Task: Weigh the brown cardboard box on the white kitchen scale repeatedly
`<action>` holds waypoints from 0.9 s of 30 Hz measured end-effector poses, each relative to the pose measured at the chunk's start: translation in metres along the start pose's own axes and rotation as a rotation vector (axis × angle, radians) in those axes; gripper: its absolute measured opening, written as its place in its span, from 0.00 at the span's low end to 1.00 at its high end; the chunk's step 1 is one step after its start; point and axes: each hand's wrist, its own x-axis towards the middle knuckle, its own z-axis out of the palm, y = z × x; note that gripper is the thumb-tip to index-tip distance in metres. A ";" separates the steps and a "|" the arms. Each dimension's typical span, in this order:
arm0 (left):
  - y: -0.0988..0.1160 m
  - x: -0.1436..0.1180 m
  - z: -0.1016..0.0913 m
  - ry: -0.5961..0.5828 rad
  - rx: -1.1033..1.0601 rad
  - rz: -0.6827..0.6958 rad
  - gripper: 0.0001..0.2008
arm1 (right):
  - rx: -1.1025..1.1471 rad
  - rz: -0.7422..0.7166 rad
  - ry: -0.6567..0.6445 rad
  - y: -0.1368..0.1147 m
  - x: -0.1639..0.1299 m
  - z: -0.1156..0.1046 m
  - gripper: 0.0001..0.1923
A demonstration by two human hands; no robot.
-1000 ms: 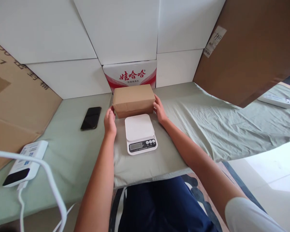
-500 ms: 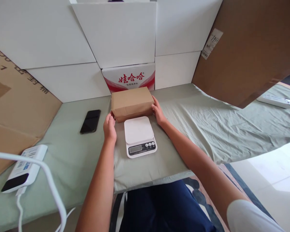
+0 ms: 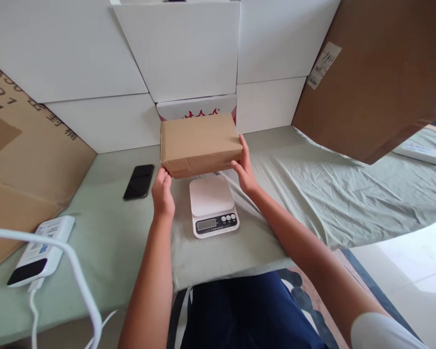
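Note:
A closed brown cardboard box [image 3: 201, 140] is held up between my two hands, just behind and above a white digital kitchen scale [image 3: 211, 196]. My left hand [image 3: 163, 193] grips its lower left corner, with the fingertips partly hidden beneath. At the right end, my right hand [image 3: 245, 167] has its fingers along the side and the thumb at the front edge. The scale's white platform is bare, and its display and round buttons face me. I cannot make out any digits on the display.
Left of the scale lies a black phone [image 3: 139, 182] on the green cloth [image 3: 105, 203]. A white device [image 3: 41, 249] with a cable sits further left. White boxes [image 3: 178, 53] stand behind, one with red lettering, and large cardboard panels [image 3: 370, 72] flank both sides.
Both hands have lifted the cardboard box off the cloth. It now sits higher and nearer, covering more of the red-lettered box behind. The scale and phone have stayed in place.

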 end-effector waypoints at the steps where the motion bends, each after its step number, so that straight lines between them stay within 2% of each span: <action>1: 0.007 -0.015 -0.003 0.012 -0.014 0.021 0.31 | -0.005 -0.017 0.016 -0.006 -0.010 -0.003 0.49; 5: 0.018 -0.083 -0.016 0.036 0.013 0.038 0.37 | -0.004 0.003 -0.001 -0.016 -0.061 -0.014 0.50; 8: 0.015 -0.112 -0.021 0.064 0.036 0.030 0.40 | -0.037 0.050 -0.003 -0.016 -0.084 -0.016 0.50; 13: 0.012 -0.115 -0.023 0.066 0.030 -0.015 0.37 | -0.066 0.037 0.026 -0.020 -0.084 -0.013 0.44; 17: 0.014 -0.116 -0.023 0.036 0.062 -0.056 0.38 | -0.116 0.037 0.055 -0.023 -0.084 -0.012 0.40; 24: 0.014 -0.117 -0.023 0.060 0.076 -0.055 0.40 | -0.070 0.046 0.052 -0.025 -0.085 -0.011 0.39; 27: 0.017 -0.113 -0.025 0.104 0.127 0.017 0.41 | -0.061 0.042 0.099 -0.029 -0.080 -0.016 0.44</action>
